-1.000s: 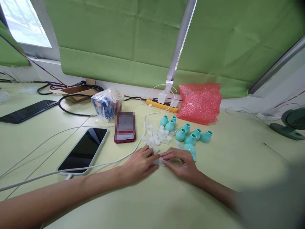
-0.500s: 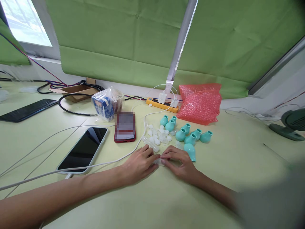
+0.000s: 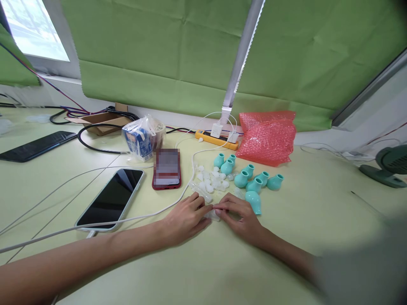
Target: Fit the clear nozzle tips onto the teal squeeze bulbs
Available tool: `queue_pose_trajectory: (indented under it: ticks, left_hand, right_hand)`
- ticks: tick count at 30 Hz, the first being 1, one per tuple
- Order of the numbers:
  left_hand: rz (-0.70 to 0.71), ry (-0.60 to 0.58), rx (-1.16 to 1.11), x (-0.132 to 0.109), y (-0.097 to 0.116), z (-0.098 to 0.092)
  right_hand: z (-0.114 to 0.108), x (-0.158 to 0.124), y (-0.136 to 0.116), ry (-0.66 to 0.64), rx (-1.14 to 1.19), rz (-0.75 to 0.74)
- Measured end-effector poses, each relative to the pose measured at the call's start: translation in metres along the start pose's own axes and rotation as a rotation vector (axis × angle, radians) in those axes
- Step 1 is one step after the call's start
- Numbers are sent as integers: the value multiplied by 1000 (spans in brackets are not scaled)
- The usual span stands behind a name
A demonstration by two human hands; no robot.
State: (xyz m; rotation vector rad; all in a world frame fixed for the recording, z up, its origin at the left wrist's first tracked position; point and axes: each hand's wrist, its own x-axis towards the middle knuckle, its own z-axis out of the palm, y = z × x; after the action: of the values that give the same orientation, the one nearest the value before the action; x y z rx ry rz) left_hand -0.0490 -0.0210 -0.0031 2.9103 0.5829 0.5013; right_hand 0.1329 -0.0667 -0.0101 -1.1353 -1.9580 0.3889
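Partly behind fingers (image 3: 206, 210), translucent piece (image 3: 215, 216)

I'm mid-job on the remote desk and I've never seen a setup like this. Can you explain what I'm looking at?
There's no machine here, just a person's bare left hand and right hand. Every picture comes from one camera worn on their head, looking forward and down.

On the pale table stand or lie nine teal bulbs, beside scattered white pieces and a clear tube. Further left are a red-cased phone and a black-screened phone; behind, an orange power strip and red bubble wrap.

The left hand pinches a small translucent piece. The right hand meets it there; its exact grip is hidden.
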Motion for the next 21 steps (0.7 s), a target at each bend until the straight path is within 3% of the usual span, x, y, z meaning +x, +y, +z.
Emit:
queue_pose_trajectory:
  ticks: [12,21]
  left_hand:
    - [14,8,3,1,-1,1]
    - [15,12,4,1,-1,0]
  right_hand:
    - [-2,0,-1,6,22,-62]
    - [-4,-1,-8,1,-4,-225]
